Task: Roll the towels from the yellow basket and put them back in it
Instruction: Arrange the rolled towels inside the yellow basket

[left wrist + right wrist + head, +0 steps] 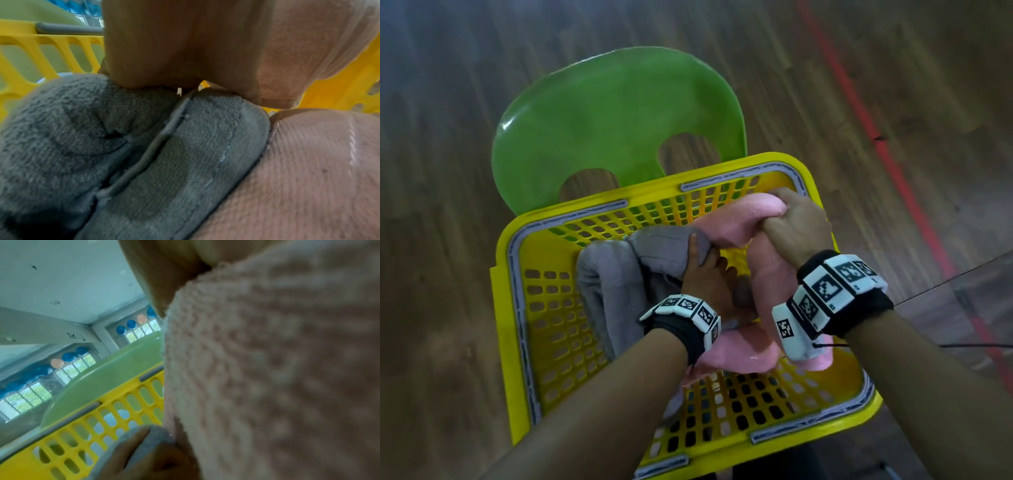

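Observation:
A yellow slotted basket stands on a green chair. Rolled grey towels fill its left half and pink towel rolls lie in its right half. My left hand holds the end of a grey roll in the middle of the basket, thumb on top. At the far right corner my right hand grips a pink roll that lies partly above the others. The right wrist view is mostly filled by pink towel, with the basket wall behind.
The green chair back rises just behind the basket's far rim. Wooden floor surrounds the chair, with a red line running along the right. A thin black cable trails from my right wrist.

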Motion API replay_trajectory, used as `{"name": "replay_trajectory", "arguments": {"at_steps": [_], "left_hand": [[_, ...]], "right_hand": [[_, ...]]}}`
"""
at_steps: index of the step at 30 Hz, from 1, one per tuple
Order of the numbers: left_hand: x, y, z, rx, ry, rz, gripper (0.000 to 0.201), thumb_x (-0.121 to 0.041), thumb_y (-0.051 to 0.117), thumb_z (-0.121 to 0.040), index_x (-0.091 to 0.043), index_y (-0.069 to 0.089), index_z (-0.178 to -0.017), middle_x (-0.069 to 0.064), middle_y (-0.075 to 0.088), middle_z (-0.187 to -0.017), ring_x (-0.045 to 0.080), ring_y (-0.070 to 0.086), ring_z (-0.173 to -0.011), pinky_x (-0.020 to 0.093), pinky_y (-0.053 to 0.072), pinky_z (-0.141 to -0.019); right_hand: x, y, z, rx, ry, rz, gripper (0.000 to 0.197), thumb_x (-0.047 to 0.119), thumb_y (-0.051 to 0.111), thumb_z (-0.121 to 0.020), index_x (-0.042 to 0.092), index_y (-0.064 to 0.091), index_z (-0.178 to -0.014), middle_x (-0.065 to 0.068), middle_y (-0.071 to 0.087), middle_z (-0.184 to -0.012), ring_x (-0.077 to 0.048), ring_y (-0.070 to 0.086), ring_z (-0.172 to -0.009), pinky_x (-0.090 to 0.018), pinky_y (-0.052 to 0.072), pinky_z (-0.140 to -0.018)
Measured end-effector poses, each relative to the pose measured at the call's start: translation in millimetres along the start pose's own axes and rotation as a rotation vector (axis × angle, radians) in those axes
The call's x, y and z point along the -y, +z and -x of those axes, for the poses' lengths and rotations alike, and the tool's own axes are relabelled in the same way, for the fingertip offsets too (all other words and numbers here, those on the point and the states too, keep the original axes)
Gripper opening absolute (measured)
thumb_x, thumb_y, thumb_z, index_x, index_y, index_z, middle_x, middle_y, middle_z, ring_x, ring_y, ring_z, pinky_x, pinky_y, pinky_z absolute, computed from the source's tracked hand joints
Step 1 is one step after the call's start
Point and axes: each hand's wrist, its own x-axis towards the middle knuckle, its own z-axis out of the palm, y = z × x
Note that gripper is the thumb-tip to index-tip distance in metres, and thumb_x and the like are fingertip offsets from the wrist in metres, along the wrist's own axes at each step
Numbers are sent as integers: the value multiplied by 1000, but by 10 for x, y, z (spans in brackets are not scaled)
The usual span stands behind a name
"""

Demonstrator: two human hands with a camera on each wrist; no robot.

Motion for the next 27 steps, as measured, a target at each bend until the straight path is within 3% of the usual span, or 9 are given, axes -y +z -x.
{"name": "replay_trajectory", "arguments": {"at_steps": [3, 7, 10, 13, 16, 20, 22, 24, 27], "left_hand": [[24, -16, 79, 47, -26, -41, 82, -85, 35, -67, -28, 58, -121, -5, 58, -119, 29, 17, -141, 64, -25, -103], [98, -8, 146, 107, -42, -53, 86, -81, 33, -66, -20, 58, -121, 1, 54, -128, 26, 23, -138, 64, -15, -107], [176, -173, 147, 157, -47, 28, 65, -66, 44, -76, -24, 54, -124, -2, 50, -133, 22, 29, -135, 56, 1, -114], [169, -640, 184, 60, -247, 176, 50, -42, 53, -86, -19, 47, -130, 3, 47, -137, 24, 40, -128, 42, 33, -102], [222, -1246, 359, -146, -424, 353, 67, -51, 61, -76, -14, 41, -128, 9, 53, -125, 31, 50, -117, 42, 44, -89], [236, -2034, 496, -276, -108, 655, 110, -67, 67, -53, -21, 27, -145, 5, 46, -138, 25, 42, -127, 43, 37, -103], [181, -2433, 610, -338, 38, 836, 104, -51, 83, -55, -20, 33, -141, -2, 51, -131, 8, 49, -114, 27, 41, -99], [124, -2799, 768, -423, 117, 992, 87, -35, 88, -57, -19, 44, -129, -5, 59, -115, 0, 55, -95, 13, 45, -81], [104, -3271, 965, -617, 184, 1100, 69, -27, 86, -59, -22, 48, -116, -9, 62, -104, -5, 58, -88, 15, 46, -76]], "right_hand": [[74, -198, 150, -69, -10, -34, 49, 17, 58, -72, 32, 61, -118, -5, 65, -110, -34, 56, -105, -37, 44, -85], [144, -607, 384, -197, -112, -99, 53, 30, 51, -68, 36, 56, -121, -5, 64, -103, -31, 59, -99, -39, 49, -85], [273, -1049, 604, -266, -178, -112, 54, 29, 57, -70, 37, 56, -123, -4, 63, -103, -26, 59, -98, -40, 49, -88], [444, -1403, 839, -235, -254, -58, 59, 26, 60, -68, 38, 55, -125, -1, 56, -96, -25, 58, -93, -42, 50, -86], [568, -1765, 1076, -280, -319, -71, 58, 22, 69, -70, 38, 57, -124, 5, 50, -90, -23, 59, -88, -36, 49, -81], [770, -2358, 1396, -371, -463, -121, 52, 19, 72, -71, 37, 62, -119, 4, 55, -88, -21, 60, -88, -37, 49, -82], [927, -2653, 1545, -415, -545, -160, 48, 20, 72, -72, 36, 64, -117, 3, 61, -91, -18, 61, -90, -37, 49, -85], [1102, -2939, 1691, -461, -632, -216, 46, 25, 69, -70, 36, 66, -115, 4, 65, -96, -14, 62, -93, -36, 50, -87], [1380, -3357, 1867, -519, -751, -297, 43, 24, 68, -69, 36, 68, -110, 12, 69, -102, -6, 62, -102, -27, 48, -90]]}}
